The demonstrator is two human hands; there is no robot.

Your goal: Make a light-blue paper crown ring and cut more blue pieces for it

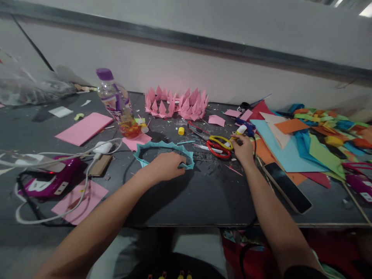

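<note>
My left hand (168, 166) is closed on the right end of a light blue paper crown (162, 144), a zigzag-edged ring resting on the dark table. Its fingertips are partly hidden behind the back of the hand. Further right, my right hand (243, 149) pinches a glue stick (240, 130) with a white upper end. Red- and yellow-handled scissors (217, 148) lie just left of that hand. A loose yellow cap (181, 131) sits behind the blue crown. Close behind the glue stick is a dark blue glue gun (247, 126).
Two pink paper crowns (176, 104) stand near the wall. A tilted bottle (117, 104) rises behind the blue crown's left end. Purple power strip (52, 178) and white cables lie left. A phone (287, 187) and coloured paper sheets (290, 149) lie right.
</note>
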